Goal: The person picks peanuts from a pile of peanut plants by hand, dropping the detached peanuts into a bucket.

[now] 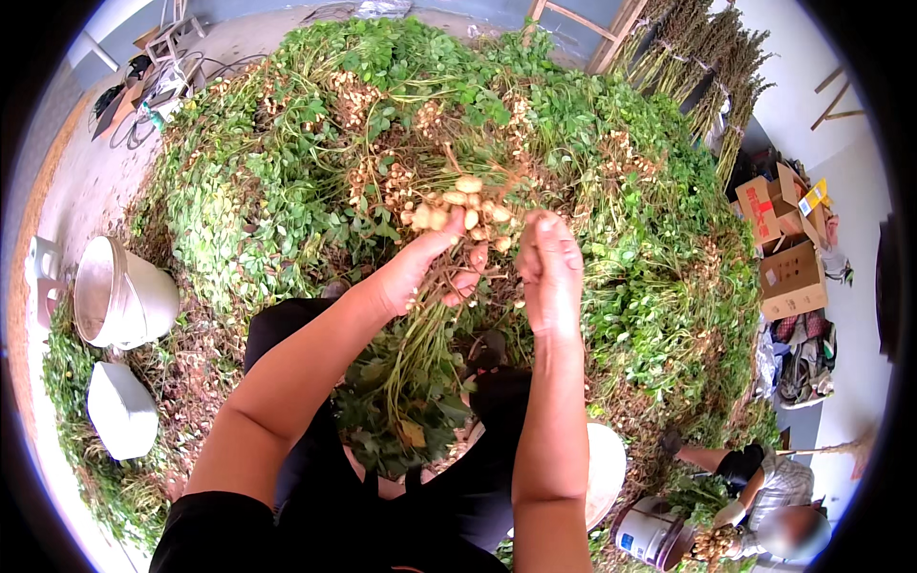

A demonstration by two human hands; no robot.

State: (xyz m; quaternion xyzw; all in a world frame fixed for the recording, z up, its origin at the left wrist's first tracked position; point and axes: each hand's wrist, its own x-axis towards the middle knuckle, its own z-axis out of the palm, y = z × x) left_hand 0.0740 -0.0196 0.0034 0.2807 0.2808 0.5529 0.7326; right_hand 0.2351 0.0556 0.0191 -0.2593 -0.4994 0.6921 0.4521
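My left hand (437, 265) grips a bunched peanut plant by its stems, just under the roots. A cluster of pale peanut pods (469, 204) stands up above that hand. The plant's green stems and leaves (408, 372) hang down between my legs. Close by on the right, my right hand (551, 268) is curled into a fist, apart from the pods. I see no object sticking out of it, though the inside of the fist is hidden. Before me spreads a large heap of pulled peanut plants (286, 193), with pods showing among the leaves.
On the left stand a white bucket (154, 304) and a white container (122, 412). A pale round rim (605, 473) shows beside my right arm. At lower right, another person (777, 487) holds peanut plants over a bucket (648, 533). Cardboard boxes (794, 279) and dried stalk bundles (688, 64) line the right wall.
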